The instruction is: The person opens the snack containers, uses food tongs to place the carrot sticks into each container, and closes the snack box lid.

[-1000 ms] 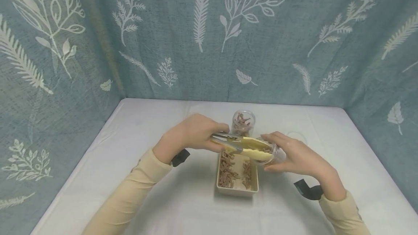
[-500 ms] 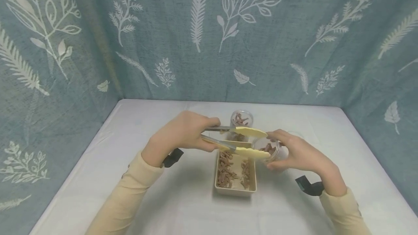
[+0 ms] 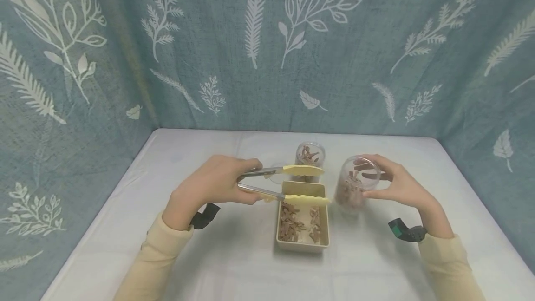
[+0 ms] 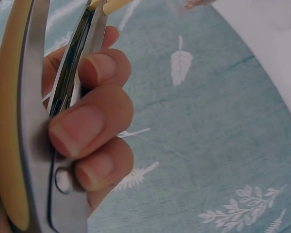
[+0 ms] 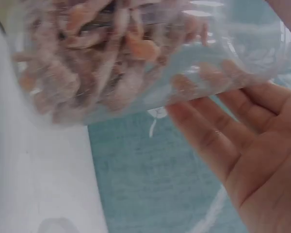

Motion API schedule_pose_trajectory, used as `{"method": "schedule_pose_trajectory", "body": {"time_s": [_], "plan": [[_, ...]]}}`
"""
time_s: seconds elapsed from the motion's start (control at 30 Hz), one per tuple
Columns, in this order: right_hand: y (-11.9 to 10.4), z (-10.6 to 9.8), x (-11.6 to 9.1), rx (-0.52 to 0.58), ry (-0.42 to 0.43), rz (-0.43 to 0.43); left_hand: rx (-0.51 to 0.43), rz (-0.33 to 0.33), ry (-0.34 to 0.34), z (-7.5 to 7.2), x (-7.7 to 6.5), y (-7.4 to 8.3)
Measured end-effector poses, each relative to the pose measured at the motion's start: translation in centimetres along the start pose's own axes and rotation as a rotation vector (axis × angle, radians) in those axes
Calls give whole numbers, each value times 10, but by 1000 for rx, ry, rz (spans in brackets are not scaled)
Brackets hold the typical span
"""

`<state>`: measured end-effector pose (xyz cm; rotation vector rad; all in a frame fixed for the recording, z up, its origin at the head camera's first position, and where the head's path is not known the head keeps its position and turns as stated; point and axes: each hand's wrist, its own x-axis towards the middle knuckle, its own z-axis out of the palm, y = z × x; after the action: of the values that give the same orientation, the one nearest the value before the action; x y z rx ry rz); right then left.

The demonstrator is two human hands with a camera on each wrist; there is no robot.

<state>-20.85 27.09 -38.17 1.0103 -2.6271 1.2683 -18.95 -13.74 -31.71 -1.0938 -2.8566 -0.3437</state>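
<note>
My left hand [image 3: 213,181] grips steel tongs [image 3: 305,199] with yellow scalloped tips; in the left wrist view the fingers curl round the metal handle. The tips are spread apart and hang over the far part of a beige rectangular tray [image 3: 303,247], with nothing between them. Brown dried strips [image 3: 289,226] lie along both sides of the tray. To its right, my right hand [image 3: 394,185] holds a clear lidless jar [image 3: 349,194] near its rim, thumb and fingers on opposite sides. The jar is nearly upright, with brown strips in its lower part [image 5: 102,58].
Behind the tray stands a second clear jar [image 3: 310,152], also with brown strips, partly covered by the tongs. A clear round lid [image 3: 276,176] lies to its left. The white-covered table [image 3: 234,264] is bounded by a blue-green leaf-patterned curtain [image 3: 267,96].
The tongs have come out of the right-hand jar, moved left and spread wider. The jar has gone from tilted toward the tongs to nearly upright, lower, beside the tray.
</note>
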Motion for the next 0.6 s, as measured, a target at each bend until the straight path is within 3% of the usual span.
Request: {"method": "schedule_pose_trajectory", "body": {"time_s": [0.13, 0.33, 0.47, 0.6], "plan": [[5, 0, 3, 148, 77, -41, 3, -4, -9, 8, -4, -3], [6, 5, 7, 289, 300, 24, 34, 18, -35, 13, -5, -5], [4, 8, 9, 334, 390, 44, 73, 51, -65, 13, 0, -4], [3, 10, 10, 329, 410, 56, 128, 103, -106, 13, 7, -3]]}}
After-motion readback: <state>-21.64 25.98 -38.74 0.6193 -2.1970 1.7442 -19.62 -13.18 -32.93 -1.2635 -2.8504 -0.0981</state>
